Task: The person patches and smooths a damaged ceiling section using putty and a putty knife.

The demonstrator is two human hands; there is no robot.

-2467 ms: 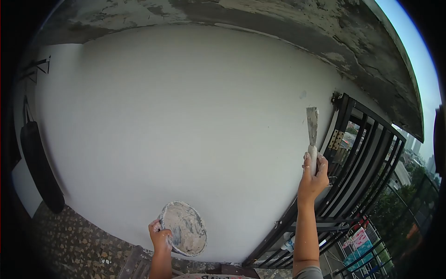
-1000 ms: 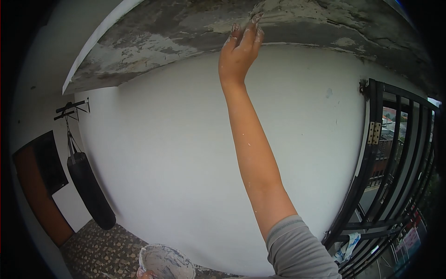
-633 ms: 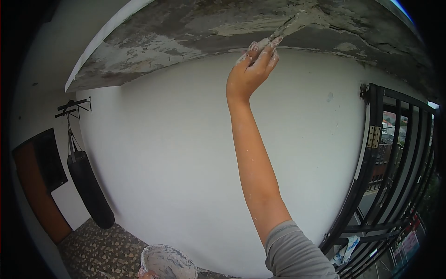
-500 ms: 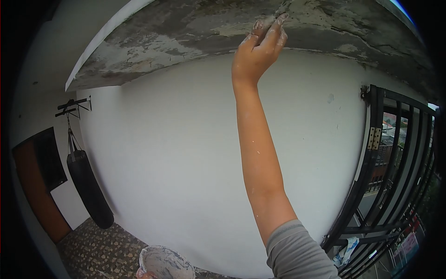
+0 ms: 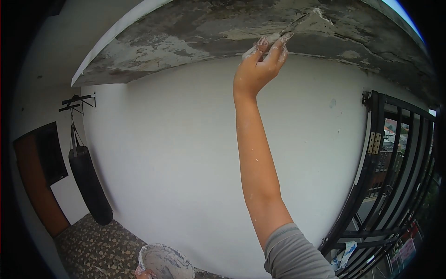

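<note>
Two hands divide the work: your right hand (image 5: 258,69), upper centre, grips the knife (image 5: 296,23), blade laid nearly flat to the ceiling (image 5: 186,32) for skimming, while the bowl (image 5: 165,265) sits at the bottom edge by your left hand (image 5: 139,273), grip hidden.

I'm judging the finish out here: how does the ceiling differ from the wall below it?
The ceiling is grey, blotchy and flaking; the wall is smooth, even white. The right hand presses a putty knife against the ceiling; no hand touches the wall. Both are flat surfaces that meet along one edge.
</note>
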